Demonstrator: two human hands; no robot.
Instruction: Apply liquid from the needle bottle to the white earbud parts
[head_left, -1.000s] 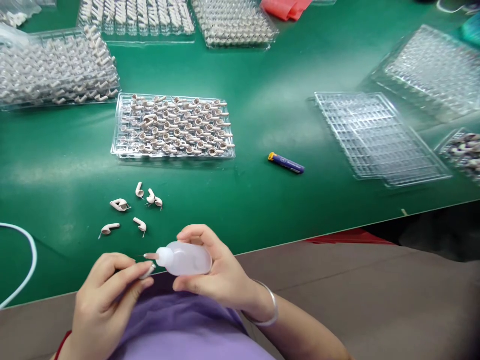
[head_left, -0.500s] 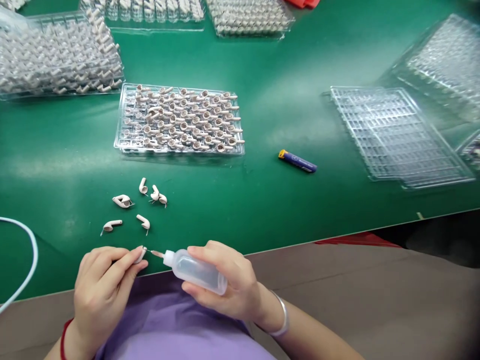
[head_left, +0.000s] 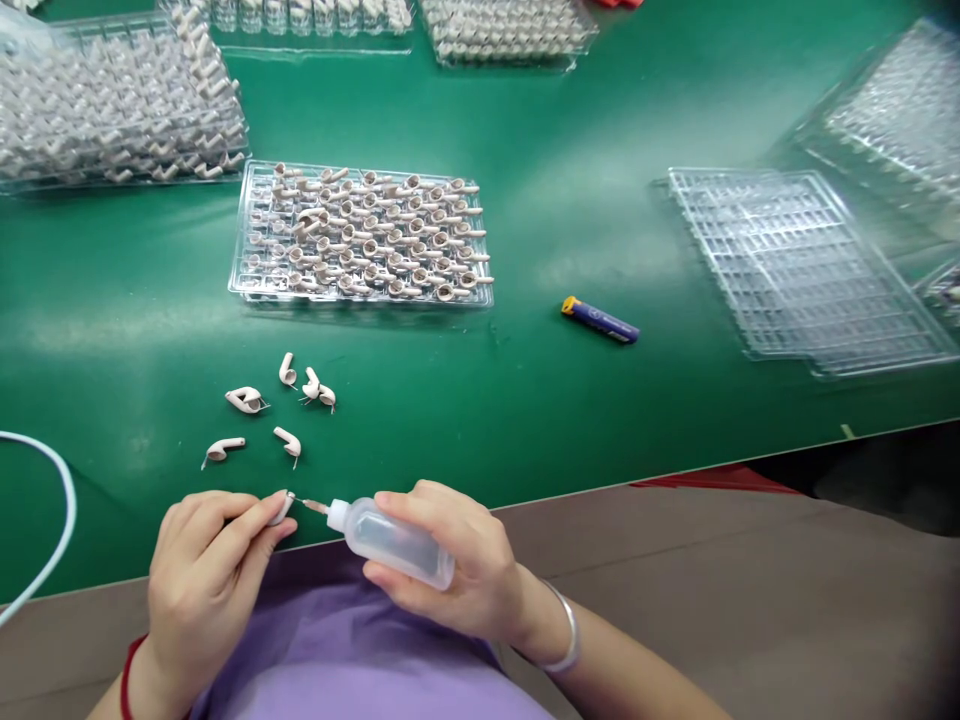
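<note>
Between the thumb and fingers of my left hand [head_left: 206,580] is a small white earbud shell [head_left: 282,508], mostly covered by the fingertips. My right hand [head_left: 457,560] is closed around a translucent squeeze bottle [head_left: 397,540] with a white cap. The bottle lies tilted, and its thin needle tip [head_left: 313,506] points left, its end at or very close to the shell. Just beyond my hands, several loose earbud shells lie on the green table, among them one hooked shell [head_left: 288,444] and one lying flat [head_left: 223,449], with fine wires sticking out.
A clear tray [head_left: 360,235] filled with earbud shells lies mid-table. Stacked full trays [head_left: 112,110] stand at the back left, others behind. A blue tube with a yellow cap [head_left: 600,320] lies right of centre, near clear trays [head_left: 810,270]. A white cable [head_left: 64,500] curves at the left edge.
The view has shifted slightly, so the far trays and blue tube sit a little differently in the picture. Both hands, the shell and the bottle hold nearly the same position.
</note>
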